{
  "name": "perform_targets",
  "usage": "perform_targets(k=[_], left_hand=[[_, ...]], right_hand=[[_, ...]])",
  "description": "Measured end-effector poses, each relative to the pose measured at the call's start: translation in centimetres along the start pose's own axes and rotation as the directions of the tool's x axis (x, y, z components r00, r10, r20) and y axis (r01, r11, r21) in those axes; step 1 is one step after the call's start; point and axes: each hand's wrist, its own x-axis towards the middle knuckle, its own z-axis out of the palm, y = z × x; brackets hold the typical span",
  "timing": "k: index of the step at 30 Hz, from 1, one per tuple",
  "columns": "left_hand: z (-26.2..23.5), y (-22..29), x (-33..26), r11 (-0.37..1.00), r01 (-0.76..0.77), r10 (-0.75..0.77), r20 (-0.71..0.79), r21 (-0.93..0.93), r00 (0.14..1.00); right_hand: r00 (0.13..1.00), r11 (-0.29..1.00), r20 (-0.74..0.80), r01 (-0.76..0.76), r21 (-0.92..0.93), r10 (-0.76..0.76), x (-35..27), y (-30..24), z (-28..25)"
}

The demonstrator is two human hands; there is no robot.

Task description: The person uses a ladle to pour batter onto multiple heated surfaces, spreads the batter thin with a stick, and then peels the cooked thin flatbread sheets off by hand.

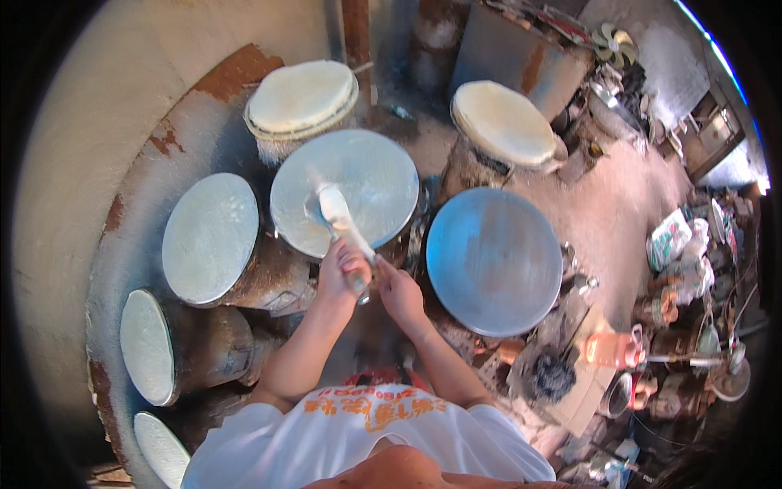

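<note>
Below the rim of a large round pale-grey griddle plate, my left hand is closed around the handle of a tool, its metal butt poking out under the fist. The tool's head reaches over the plate and is partly hidden. Fingers of my right hand pinch the lower end of a long flat spatula, which slants up and left across the plate. Its far end is coated in a whitish paste. The two tools cross or lie close together; whether they touch I cannot tell.
Right of it stands a bluish-grey round plate. More plates on drums stand left and lower left. Two cream-topped round stands are behind. An orange jug and clutter are at right.
</note>
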Motion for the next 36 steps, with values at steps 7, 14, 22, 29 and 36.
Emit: perform_targets(k=[7,14,22,29,36], left_hand=[[7.3,-3.7,-8.0,0.929,0.201,-0.068,0.39,-0.309,0.918],[7.9,-1.4,-11.0,0.962,0.017,0.078,0.336,-0.273,0.939],[4.0,-10.3,-13.1,0.679,-0.507,0.391,0.324,0.531,0.862],[1.7,-23.0,-9.6,0.698,0.712,-0.7,0.282,0.076,0.656],[-6.9,-33.4,2.1,0.639,0.768,-0.755,-0.158,0.04,0.636]], right_hand=[[0.969,0.92,0.157,-0.232,0.315,0.19,14.6,5.9,-6.5],[0.913,0.94,0.269,0.246,0.235,-0.306,1.6,4.0,-1.1],[0.953,0.944,0.12,0.25,0.216,-0.279,-7.5,9.2,-4.3],[0.781,0.599,-0.214,-0.241,0.763,0.587,-23.6,17.1,-19.4],[0.68,0.437,-0.276,-0.073,0.896,0.679,-24.6,23.2,-18.5]])
